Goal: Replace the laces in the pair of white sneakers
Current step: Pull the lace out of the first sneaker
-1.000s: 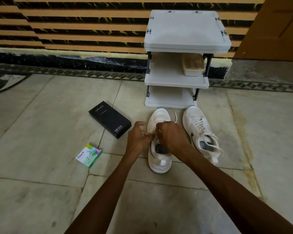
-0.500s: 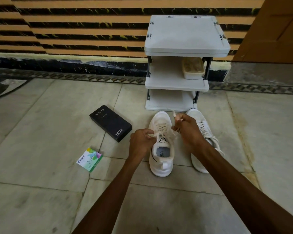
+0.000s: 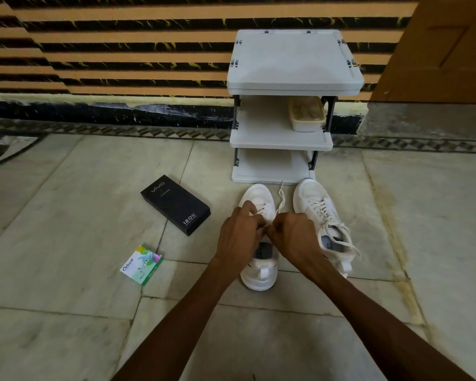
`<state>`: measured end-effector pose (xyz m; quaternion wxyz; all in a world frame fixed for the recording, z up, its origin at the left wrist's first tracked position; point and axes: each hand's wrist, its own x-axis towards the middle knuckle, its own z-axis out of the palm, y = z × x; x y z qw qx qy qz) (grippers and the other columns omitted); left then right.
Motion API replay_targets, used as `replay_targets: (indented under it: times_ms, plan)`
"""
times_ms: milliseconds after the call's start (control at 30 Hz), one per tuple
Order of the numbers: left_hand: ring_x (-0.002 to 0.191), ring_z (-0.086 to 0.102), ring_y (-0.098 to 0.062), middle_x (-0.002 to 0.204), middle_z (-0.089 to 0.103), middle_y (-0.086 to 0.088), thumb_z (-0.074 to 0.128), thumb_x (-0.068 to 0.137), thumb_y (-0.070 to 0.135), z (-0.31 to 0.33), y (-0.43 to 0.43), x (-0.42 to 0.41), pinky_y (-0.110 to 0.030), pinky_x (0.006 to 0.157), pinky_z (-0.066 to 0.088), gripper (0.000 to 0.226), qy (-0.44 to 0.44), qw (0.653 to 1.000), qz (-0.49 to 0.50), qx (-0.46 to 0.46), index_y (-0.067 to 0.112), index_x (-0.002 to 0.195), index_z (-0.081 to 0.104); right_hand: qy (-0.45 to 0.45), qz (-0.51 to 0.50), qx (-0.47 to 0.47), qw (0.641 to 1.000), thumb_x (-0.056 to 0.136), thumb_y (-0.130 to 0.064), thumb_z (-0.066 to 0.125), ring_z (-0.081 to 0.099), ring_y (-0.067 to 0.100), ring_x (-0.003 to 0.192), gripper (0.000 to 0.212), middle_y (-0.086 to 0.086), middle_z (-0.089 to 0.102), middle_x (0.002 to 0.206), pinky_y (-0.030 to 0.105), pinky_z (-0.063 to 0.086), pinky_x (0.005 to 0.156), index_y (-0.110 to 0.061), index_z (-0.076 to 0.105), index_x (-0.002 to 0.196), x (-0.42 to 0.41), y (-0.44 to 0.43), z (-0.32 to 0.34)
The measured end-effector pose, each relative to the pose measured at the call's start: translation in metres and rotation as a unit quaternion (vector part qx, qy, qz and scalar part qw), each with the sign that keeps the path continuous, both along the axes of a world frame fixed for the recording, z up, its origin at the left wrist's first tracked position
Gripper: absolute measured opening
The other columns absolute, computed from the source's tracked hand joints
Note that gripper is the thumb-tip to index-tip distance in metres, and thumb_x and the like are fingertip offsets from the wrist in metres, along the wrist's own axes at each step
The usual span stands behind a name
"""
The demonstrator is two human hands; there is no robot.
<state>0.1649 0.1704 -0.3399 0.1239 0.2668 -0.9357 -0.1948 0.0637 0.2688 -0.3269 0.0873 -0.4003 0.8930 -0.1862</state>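
Note:
Two white sneakers stand side by side on the marble floor, toes toward a shelf rack. Over the left sneaker (image 3: pixel 259 270) both hands work at its lacing. My left hand (image 3: pixel 238 236) rests on the eyelets with fingers curled on the lace. My right hand (image 3: pixel 293 235) pinches the white lace (image 3: pixel 280 198), whose loose end runs up between the shoes. The right sneaker (image 3: pixel 318 213) stays fully laced, its lace ends trailing over the collar. The hands hide the middle of the left sneaker's tongue.
A grey three-tier shelf rack (image 3: pixel 280 141) stands just beyond the toes, with a lidded container (image 3: pixel 307 114) on its middle tier. A black phone box (image 3: pixel 175 204) and a small green packet (image 3: pixel 142 264) lie on the floor to the left. A striped wall runs behind.
My right hand came back from the upper right to the middle of the left sneaker, meeting my left hand. The lace end now trails up between the shoes.

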Motion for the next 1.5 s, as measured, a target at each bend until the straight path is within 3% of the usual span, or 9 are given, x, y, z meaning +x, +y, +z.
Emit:
replay_targets:
  times_ms: [133,233,300,467,567,633,733,1133,1500]
  plan:
    - [0.098,0.055,-0.013,0.120,0.053,0.002,0.058,0.095,0.029,-0.002,0.002,-0.007,-0.028,0.081,0.052,0.022,0.023,0.999,0.012,-0.029,0.015,0.109,0.069,-0.079,-0.021,-0.074,0.994,0.085,-0.028,0.067,0.063,0.019,0.055,0.028,0.007,0.067,0.058,0.026,0.046,0.053,-0.010,0.072,0.065,-0.005,0.006,-0.002]
    - [0.077,0.056,-0.004,0.108,0.061,-0.002,0.065,0.090,0.019,0.001,-0.013,-0.006,-0.006,0.065,0.044,0.012,0.142,0.953,0.234,0.128,0.009,0.096,0.068,-0.149,-0.055,-0.117,0.980,0.082,-0.021,0.070,0.068,0.018,0.059,0.019,0.006,0.071,0.062,0.033,0.057,0.063,-0.011,0.076,0.068,-0.005,0.010,-0.001]
    - [0.076,0.060,-0.011,0.102,0.067,-0.010,0.065,0.088,0.013,-0.001,-0.025,-0.003,-0.010,0.062,0.040,0.010,0.169,0.906,0.315,0.228,0.005,0.091,0.070,-0.171,-0.076,-0.130,0.974,0.082,-0.018,0.071,0.068,0.018,0.060,0.016,0.005,0.071,0.063,0.033,0.057,0.065,-0.010,0.076,0.069,-0.004,0.013,0.000]
    - [0.086,0.063,-0.010,0.095,0.069,0.003,0.063,0.089,0.007,0.006,-0.020,-0.005,-0.014,0.067,0.046,0.014,0.168,0.939,0.194,0.229,0.017,0.097,0.068,-0.184,-0.083,-0.132,0.971,0.080,-0.019,0.072,0.068,0.015,0.057,0.015,0.003,0.070,0.060,0.030,0.057,0.065,-0.011,0.077,0.069,-0.006,0.014,-0.001]
    - [0.091,0.060,-0.013,0.099,0.070,0.004,0.064,0.087,0.016,0.013,-0.021,-0.003,-0.024,0.076,0.047,0.017,0.085,0.990,0.031,0.107,0.022,0.101,0.072,-0.168,-0.080,-0.127,0.974,0.080,-0.022,0.073,0.065,0.011,0.055,0.014,0.002,0.071,0.061,0.025,0.055,0.063,-0.014,0.077,0.069,-0.006,0.011,-0.003]
    - [0.093,0.057,-0.016,0.104,0.070,0.003,0.062,0.088,0.025,0.014,-0.018,-0.003,-0.026,0.079,0.043,0.021,0.017,0.999,-0.036,0.001,0.025,0.105,0.074,-0.159,-0.075,-0.130,0.976,0.080,-0.025,0.074,0.061,0.008,0.051,0.016,0.002,0.071,0.061,0.024,0.054,0.061,-0.015,0.076,0.068,-0.006,0.010,-0.004]
    - [0.098,0.056,-0.015,0.111,0.067,0.005,0.060,0.089,0.029,0.012,-0.011,-0.004,-0.027,0.083,0.040,0.024,-0.013,0.997,-0.041,-0.069,0.029,0.111,0.072,-0.163,-0.065,-0.131,0.976,0.082,-0.025,0.074,0.064,0.012,0.054,0.017,0.003,0.071,0.062,0.029,0.057,0.063,-0.014,0.077,0.070,-0.007,0.011,-0.006]
    - [0.097,0.054,-0.017,0.107,0.065,0.005,0.067,0.086,0.024,0.011,0.003,-0.004,-0.027,0.080,0.038,0.021,-0.029,0.993,-0.027,-0.109,0.029,0.106,0.073,-0.185,-0.059,-0.135,0.972,0.085,-0.023,0.072,0.068,0.020,0.063,0.017,0.008,0.073,0.067,0.036,0.058,0.072,-0.010,0.077,0.076,-0.008,0.012,-0.003]
    - [0.099,0.060,-0.021,0.109,0.070,-0.001,0.063,0.093,0.025,0.008,0.008,0.001,-0.034,0.084,0.044,0.018,0.080,0.992,-0.034,-0.089,0.017,0.105,0.073,-0.212,-0.062,-0.139,0.965,0.085,-0.021,0.073,0.070,0.022,0.066,0.016,0.010,0.073,0.069,0.037,0.058,0.075,-0.008,0.077,0.076,-0.008,0.013,0.000]
